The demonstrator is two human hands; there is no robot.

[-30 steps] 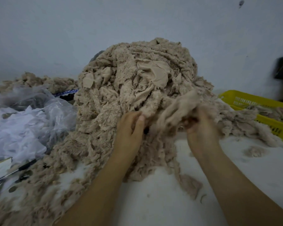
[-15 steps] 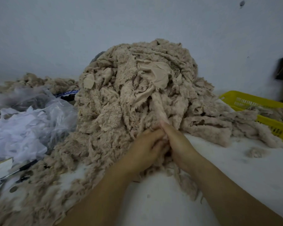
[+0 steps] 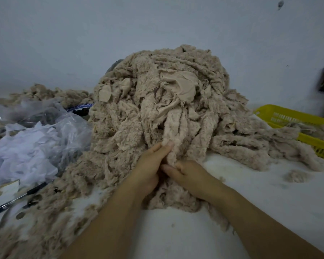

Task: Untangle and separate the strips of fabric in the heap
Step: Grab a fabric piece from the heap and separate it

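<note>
A tall heap of beige fleecy fabric strips [image 3: 163, 94] stands on the white table [image 3: 176, 236] against the wall. One fuzzy strip [image 3: 174, 131] hangs taut down the heap's front to my hands. My left hand [image 3: 150, 165] holds this strip at the heap's foot, fingertips pointing up along it. Just right of it and lower, my right hand [image 3: 187, 174] grips the same strip, its fingers curled into the fabric. More strips lie bunched under both wrists.
A yellow plastic basket [image 3: 295, 118] holding strips sits at the right. Clear plastic bags with white scraps [image 3: 32, 144] lie at the left, with black-handled scissors [image 3: 17, 198] near the left edge. A small fluff clump [image 3: 295, 175] lies on the table at right.
My right hand let a strip fall at the heap's right and came to the middle. Both hands then took hold of a hanging strip and have drawn it down toward me.
</note>
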